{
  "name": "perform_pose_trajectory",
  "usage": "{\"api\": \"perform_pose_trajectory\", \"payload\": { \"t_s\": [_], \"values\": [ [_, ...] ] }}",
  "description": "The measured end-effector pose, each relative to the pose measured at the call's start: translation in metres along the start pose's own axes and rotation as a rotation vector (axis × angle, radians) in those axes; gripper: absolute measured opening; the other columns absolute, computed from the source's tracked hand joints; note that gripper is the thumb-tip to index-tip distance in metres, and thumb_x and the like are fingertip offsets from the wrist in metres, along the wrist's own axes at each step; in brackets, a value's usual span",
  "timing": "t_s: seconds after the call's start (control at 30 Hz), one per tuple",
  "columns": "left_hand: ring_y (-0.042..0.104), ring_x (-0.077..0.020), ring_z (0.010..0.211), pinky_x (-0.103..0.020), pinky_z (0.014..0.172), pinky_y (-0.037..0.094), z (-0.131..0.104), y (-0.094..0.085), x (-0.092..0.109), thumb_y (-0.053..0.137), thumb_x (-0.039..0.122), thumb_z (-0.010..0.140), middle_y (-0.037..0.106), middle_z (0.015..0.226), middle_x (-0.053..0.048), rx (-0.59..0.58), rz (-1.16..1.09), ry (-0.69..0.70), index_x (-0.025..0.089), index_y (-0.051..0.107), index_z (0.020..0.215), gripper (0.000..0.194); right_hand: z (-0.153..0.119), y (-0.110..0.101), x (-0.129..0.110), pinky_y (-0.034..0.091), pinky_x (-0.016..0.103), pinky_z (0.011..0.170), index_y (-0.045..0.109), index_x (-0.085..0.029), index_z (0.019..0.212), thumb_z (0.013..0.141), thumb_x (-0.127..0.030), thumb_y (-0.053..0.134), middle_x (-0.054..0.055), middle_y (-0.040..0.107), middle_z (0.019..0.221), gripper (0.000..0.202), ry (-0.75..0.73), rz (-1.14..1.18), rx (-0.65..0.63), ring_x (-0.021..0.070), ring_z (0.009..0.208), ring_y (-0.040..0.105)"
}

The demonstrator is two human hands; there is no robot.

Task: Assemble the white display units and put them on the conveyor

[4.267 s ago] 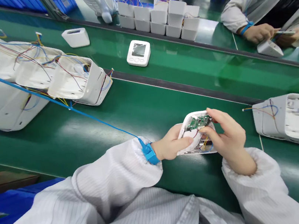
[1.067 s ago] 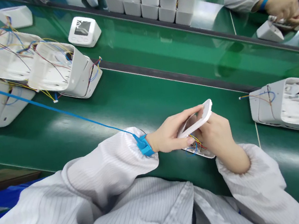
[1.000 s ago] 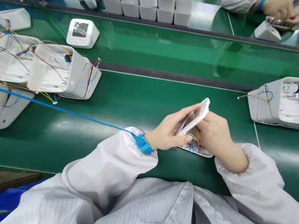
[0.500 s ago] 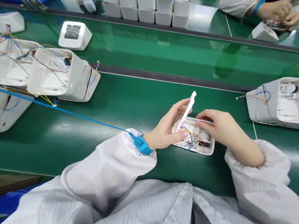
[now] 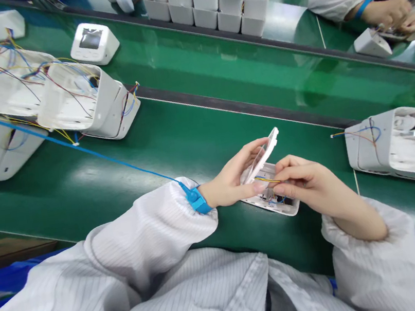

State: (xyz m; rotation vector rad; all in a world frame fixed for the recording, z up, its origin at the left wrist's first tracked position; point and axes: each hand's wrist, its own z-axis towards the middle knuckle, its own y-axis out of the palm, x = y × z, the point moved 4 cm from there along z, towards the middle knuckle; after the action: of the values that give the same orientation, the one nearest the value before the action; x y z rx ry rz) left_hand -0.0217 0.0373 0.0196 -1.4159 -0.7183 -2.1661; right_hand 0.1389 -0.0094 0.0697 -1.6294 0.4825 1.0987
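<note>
A white plastic housing (image 5: 291, 210) lies open on the green bench in front of me, with wires and small parts inside. My left hand (image 5: 236, 177) holds a white front cover (image 5: 269, 149) tilted up over it, thumb at the housing's near side. My right hand (image 5: 304, 177) is over the right half of the housing, thumb and fingers pinched on thin yellow and dark wires (image 5: 264, 179). The wires stretch from these fingertips toward the cover. Their ends are hidden by my fingers.
White housings with loose wires (image 5: 81, 96) are stacked at the left, and more housings (image 5: 370, 147) stand at the right. A finished-looking device with a screen (image 5: 93, 42) sits on the belt. A blue wrist cord (image 5: 115, 161) crosses the bench. A co-worker's hands (image 5: 393, 16) work across the belt.
My right hand has gone from reaching into the housing to pinching the wires, which are now lifted and drawn to the right. My left hand still holds the cover tilted.
</note>
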Motion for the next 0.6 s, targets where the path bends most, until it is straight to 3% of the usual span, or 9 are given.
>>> {"api": "perform_pose_trajectory", "payload": {
  "t_s": [0.17,0.3,0.47,0.6],
  "values": [
    [0.051,-0.0306,0.125,-0.047,0.106,0.042,0.0,-0.001,0.0,0.074,0.047,0.077,0.05,0.134,-0.013,0.008,0.03,0.017,0.028,0.035,0.147,0.082,-0.002,-0.007,0.006,0.056,0.032,0.076,0.075,-0.026,0.098,0.095,-0.031,0.057,0.004,0.064,0.096,0.019,-0.016,0.019,-0.041,0.0168,0.088,0.063],
    [0.05,-0.0313,0.126,-0.048,0.107,0.042,0.0,-0.001,0.002,0.073,0.048,0.077,0.051,0.135,-0.013,0.005,0.053,0.023,0.029,0.036,0.147,0.082,0.0,-0.002,0.005,0.056,0.029,0.071,0.076,-0.027,0.097,0.094,-0.031,0.059,0.003,0.067,0.096,0.018,-0.035,-0.035,-0.042,0.0155,0.082,0.066],
    [0.054,-0.0297,0.121,-0.048,0.106,0.042,0.0,0.0,0.003,0.072,0.048,0.079,0.052,0.133,-0.013,0.008,0.045,0.01,0.027,0.035,0.147,0.081,0.002,0.009,0.0,0.049,0.026,0.065,0.073,-0.023,0.093,0.097,-0.024,0.056,0.0,0.071,0.082,0.017,-0.226,-0.324,-0.013,0.0129,0.073,0.065],
    [0.05,-0.0313,0.128,-0.048,0.108,0.041,0.001,0.001,0.003,0.072,0.044,0.08,0.049,0.14,-0.014,-0.013,0.054,0.059,0.027,0.034,0.148,0.08,0.004,0.012,0.003,0.046,0.029,0.065,0.072,-0.022,0.086,0.097,-0.026,0.055,0.002,0.071,0.084,0.021,-0.271,-0.589,0.05,0.0154,0.076,0.062]
  ]
}}
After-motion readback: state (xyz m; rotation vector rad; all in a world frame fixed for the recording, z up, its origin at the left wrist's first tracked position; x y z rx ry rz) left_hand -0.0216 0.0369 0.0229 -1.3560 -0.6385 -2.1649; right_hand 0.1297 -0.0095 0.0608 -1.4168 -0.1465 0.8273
